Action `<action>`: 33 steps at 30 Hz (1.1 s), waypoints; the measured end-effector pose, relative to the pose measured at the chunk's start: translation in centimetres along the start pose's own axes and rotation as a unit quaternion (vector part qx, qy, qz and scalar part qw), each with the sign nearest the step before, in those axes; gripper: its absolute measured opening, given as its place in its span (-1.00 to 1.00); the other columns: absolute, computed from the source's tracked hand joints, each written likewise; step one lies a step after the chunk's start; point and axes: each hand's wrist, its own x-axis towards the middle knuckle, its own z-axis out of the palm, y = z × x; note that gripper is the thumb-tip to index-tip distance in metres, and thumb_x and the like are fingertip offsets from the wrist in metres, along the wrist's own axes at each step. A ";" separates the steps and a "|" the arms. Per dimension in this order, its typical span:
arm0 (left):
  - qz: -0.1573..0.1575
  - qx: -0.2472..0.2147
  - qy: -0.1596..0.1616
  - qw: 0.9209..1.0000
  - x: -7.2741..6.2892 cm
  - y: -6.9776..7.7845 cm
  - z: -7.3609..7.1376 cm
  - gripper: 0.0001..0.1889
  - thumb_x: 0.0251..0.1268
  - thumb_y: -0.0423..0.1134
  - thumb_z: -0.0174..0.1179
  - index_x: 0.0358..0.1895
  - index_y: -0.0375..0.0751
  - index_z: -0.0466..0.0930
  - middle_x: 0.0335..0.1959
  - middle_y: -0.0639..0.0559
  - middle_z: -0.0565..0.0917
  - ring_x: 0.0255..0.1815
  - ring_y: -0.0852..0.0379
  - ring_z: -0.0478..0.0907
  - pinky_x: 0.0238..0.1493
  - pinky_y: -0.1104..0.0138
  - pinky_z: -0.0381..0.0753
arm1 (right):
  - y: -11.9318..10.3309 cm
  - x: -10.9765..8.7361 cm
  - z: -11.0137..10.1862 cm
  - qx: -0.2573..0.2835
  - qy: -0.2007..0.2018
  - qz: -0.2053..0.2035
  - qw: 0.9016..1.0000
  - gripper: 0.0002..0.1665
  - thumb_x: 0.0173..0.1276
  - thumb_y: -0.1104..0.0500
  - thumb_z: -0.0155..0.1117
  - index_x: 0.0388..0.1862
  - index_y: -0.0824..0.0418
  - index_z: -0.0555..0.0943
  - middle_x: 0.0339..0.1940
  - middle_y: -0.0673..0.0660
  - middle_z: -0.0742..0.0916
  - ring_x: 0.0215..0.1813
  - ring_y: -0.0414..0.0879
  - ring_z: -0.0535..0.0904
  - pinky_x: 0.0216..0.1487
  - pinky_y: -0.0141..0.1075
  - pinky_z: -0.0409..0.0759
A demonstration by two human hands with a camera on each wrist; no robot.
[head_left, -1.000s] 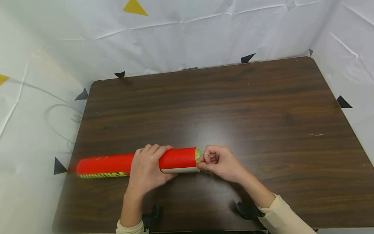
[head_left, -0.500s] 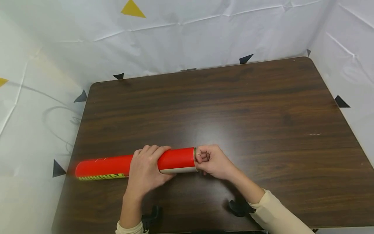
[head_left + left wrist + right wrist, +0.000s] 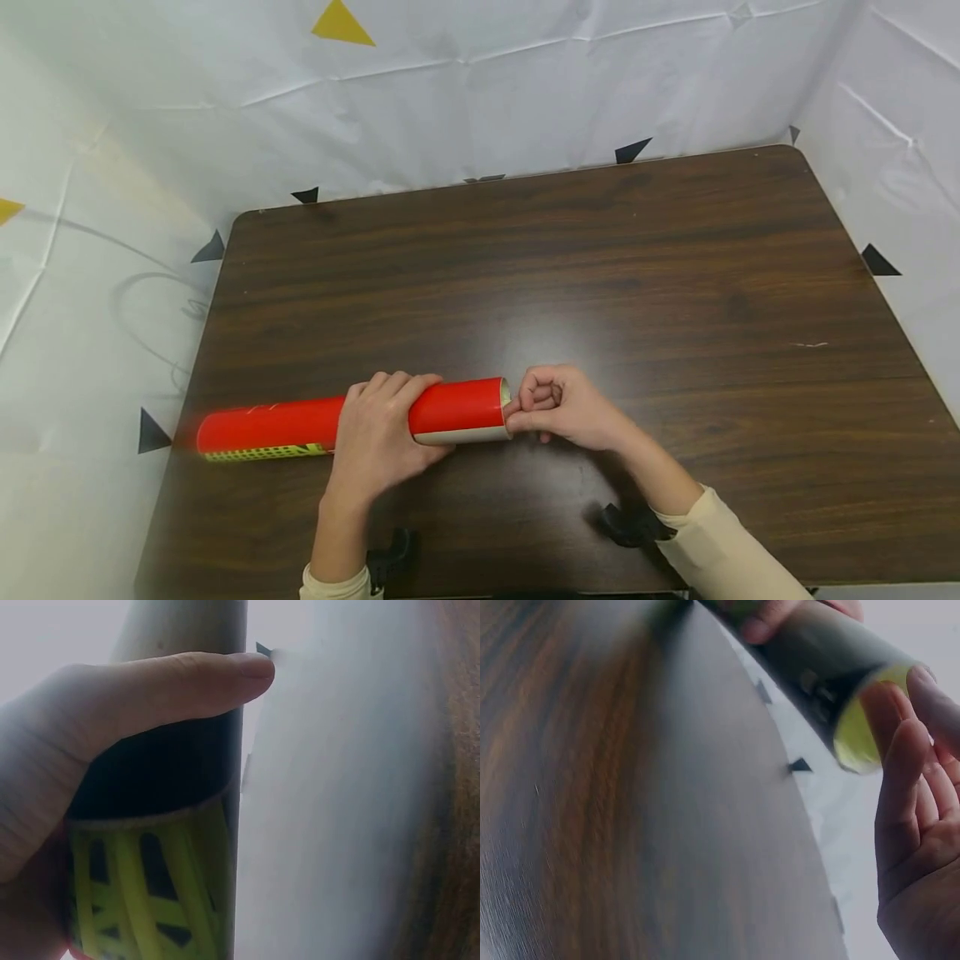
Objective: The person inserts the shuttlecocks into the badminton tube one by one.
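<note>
A long red tube [image 3: 461, 404] with a white and yellow-green printed side lies across the near left part of the table. My left hand [image 3: 378, 437] grips it from above, with the thumb [image 3: 187, 684] across its near side in the left wrist view. At the tube's right end, my right hand [image 3: 566, 408] has a fingertip inside the mouth and the thumb at the rim, pinching there. The tube's yellow-green inner wall [image 3: 857, 739] shows in the right wrist view. What lies deeper in the tube is hidden.
The dark wood-grain table [image 3: 600, 275] has white sheeting [image 3: 480, 108] behind it and at both sides. Black triangular markers [image 3: 633, 151] sit along its edges. A black strap piece [image 3: 630, 527] is at the right wrist.
My right fingers pressed leftward into the tube's mouth, then drew back a little to the right. The yellow-green edge at the mouth shows less than at first. My left hand keeps its grip.
</note>
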 end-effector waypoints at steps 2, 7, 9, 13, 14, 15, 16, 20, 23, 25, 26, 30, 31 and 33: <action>-0.001 0.009 -0.004 1.000 0.0 -0.1 0.3 -0.20 -0.46 0.13 0.59 0.11 0.12 0.60 -0.17 0.14 0.67 -0.16 0.05 0.52 -0.16 0.09 0.45 | -0.2 -0.3 -0.7 -0.002 0.015 -0.001 1.000 -0.69 0.20 0.34 0.44 -0.46 0.33 0.43 -0.33 0.20 0.78 -0.30 0.14 0.72 -0.56 -0.18 0.59; 0.002 0.036 -0.010 0.999 0.2 -0.3 1.1 -0.20 -0.43 0.14 0.57 0.12 0.11 0.58 -0.18 0.12 0.66 -0.17 0.04 0.53 -0.16 0.09 0.44 | -0.4 -0.9 -2.3 0.014 0.084 -0.010 0.996 -0.70 0.22 0.35 0.41 -0.45 0.36 0.42 -0.34 0.32 0.77 -0.27 0.29 0.71 -0.53 -0.22 0.61; 0.004 0.047 -0.010 0.999 0.4 -0.4 1.4 -0.20 -0.41 0.16 0.57 0.12 0.10 0.58 -0.18 0.11 0.66 -0.17 0.03 0.53 -0.15 0.08 0.43 | -0.2 -1.1 -2.9 0.020 0.102 -0.012 0.995 -0.70 0.23 0.35 0.41 -0.45 0.37 0.41 -0.33 0.40 0.74 -0.28 0.32 0.70 -0.50 -0.22 0.62; 0.011 0.064 -0.016 0.998 0.7 -0.7 1.8 -0.16 -0.39 0.24 0.56 0.15 0.07 0.56 -0.17 0.08 0.65 -0.17 0.03 0.53 -0.14 0.08 0.41 | 0.5 -1.5 -3.7 0.020 0.122 -0.016 0.992 -0.69 0.23 0.34 0.41 -0.45 0.36 0.40 -0.32 0.49 0.71 -0.31 0.35 0.67 -0.44 -0.09 0.66; 0.013 0.067 -0.020 0.998 0.8 -0.8 2.0 -0.14 -0.39 0.26 0.55 0.16 0.06 0.56 -0.17 0.07 0.65 -0.17 0.03 0.53 -0.13 0.08 0.41 | 0.7 -1.6 -3.9 0.020 0.124 -0.016 0.992 -0.69 0.24 0.34 0.41 -0.44 0.36 0.40 -0.32 0.50 0.70 -0.31 0.35 0.67 -0.42 -0.06 0.66; 0.015 0.069 -0.023 0.997 0.9 -0.8 2.1 -0.13 -0.38 0.29 0.55 0.17 0.05 0.55 -0.16 0.07 0.65 -0.17 0.02 0.53 -0.13 0.08 0.41 | 0.9 -1.7 -4.1 0.021 0.125 -0.018 0.992 -0.70 0.24 0.34 0.40 -0.44 0.36 0.40 -0.33 0.50 0.70 -0.31 0.34 0.67 -0.41 -0.03 0.66; 0.018 0.072 -0.027 0.997 1.1 -0.9 2.2 -0.11 -0.38 0.31 0.54 0.18 0.04 0.55 -0.15 0.06 0.65 -0.16 0.02 0.53 -0.12 0.08 0.40 | 1.0 -1.7 -4.2 0.020 0.126 -0.018 0.992 -0.70 0.25 0.34 0.40 -0.44 0.36 0.40 -0.33 0.50 0.70 -0.30 0.34 0.67 -0.39 -0.01 0.66; 0.030 0.090 -0.050 0.994 1.6 -1.2 2.6 -0.08 -0.36 0.38 0.50 0.20 0.02 0.52 -0.15 0.05 0.65 -0.17 0.01 0.53 -0.08 0.06 0.38 | 1.5 -2.0 -4.8 0.013 0.129 -0.019 0.991 -0.70 0.26 0.33 0.39 -0.43 0.36 0.41 -0.35 0.48 0.70 -0.29 0.32 0.67 -0.36 0.02 0.66; 0.038 0.099 -0.065 0.992 1.9 -1.3 2.9 -0.08 -0.34 0.40 0.48 0.19 0.01 0.51 -0.17 0.04 0.64 -0.18 0.00 0.54 -0.08 0.05 0.37 | 1.6 -2.2 -5.2 0.005 0.137 -0.016 0.990 -0.70 0.25 0.31 0.40 -0.43 0.36 0.41 -0.35 0.48 0.70 -0.29 0.31 0.67 -0.35 0.00 0.66; 0.041 0.100 -0.072 0.992 2.1 -1.3 3.1 -0.08 -0.34 0.39 0.49 0.19 0.00 0.50 -0.18 0.03 0.64 -0.19 0.00 0.54 -0.08 0.05 0.37 | 1.6 -2.3 -5.4 0.001 0.141 -0.014 0.990 -0.70 0.26 0.32 0.39 -0.43 0.36 0.41 -0.34 0.49 0.70 -0.29 0.29 0.68 -0.36 -0.02 0.66; 0.041 0.098 -0.074 0.992 2.1 -1.3 3.2 -0.08 -0.34 0.38 0.49 0.19 0.00 0.50 -0.18 0.03 0.64 -0.19 0.00 0.54 -0.08 0.05 0.37 | 1.6 -2.4 -5.5 -0.001 0.143 -0.014 0.990 -0.71 0.26 0.32 0.39 -0.43 0.37 0.41 -0.33 0.49 0.70 -0.29 0.28 0.68 -0.36 -0.03 0.66; 0.038 0.095 -0.080 0.992 2.2 -1.2 3.5 -0.07 -0.34 0.37 0.49 0.22 0.02 0.48 -0.17 0.03 0.65 -0.18 0.00 0.55 -0.10 0.06 0.38 | 1.6 -2.6 -6.0 -0.012 0.148 -0.012 0.989 -0.71 0.27 0.33 0.38 -0.42 0.38 0.41 -0.31 0.49 0.70 -0.29 0.27 0.69 -0.35 -0.04 0.67; 0.036 0.094 -0.081 0.992 2.2 -1.2 3.6 -0.06 -0.34 0.38 0.49 0.24 0.03 0.47 -0.16 0.03 0.64 -0.18 0.01 0.55 -0.11 0.07 0.38 | 1.6 -2.6 -6.2 -0.016 0.148 -0.012 0.989 -0.71 0.27 0.32 0.38 -0.42 0.38 0.42 -0.31 0.48 0.70 -0.29 0.26 0.69 -0.35 -0.05 0.67; 0.033 0.093 -0.083 0.992 2.3 -1.1 3.6 -0.03 -0.34 0.39 0.48 0.27 0.03 0.45 -0.15 0.03 0.64 -0.18 0.01 0.55 -0.11 0.08 0.38 | 1.5 -2.7 -6.5 -0.026 0.149 -0.011 0.988 -0.72 0.27 0.32 0.38 -0.42 0.38 0.42 -0.30 0.47 0.71 -0.29 0.25 0.70 -0.34 -0.06 0.68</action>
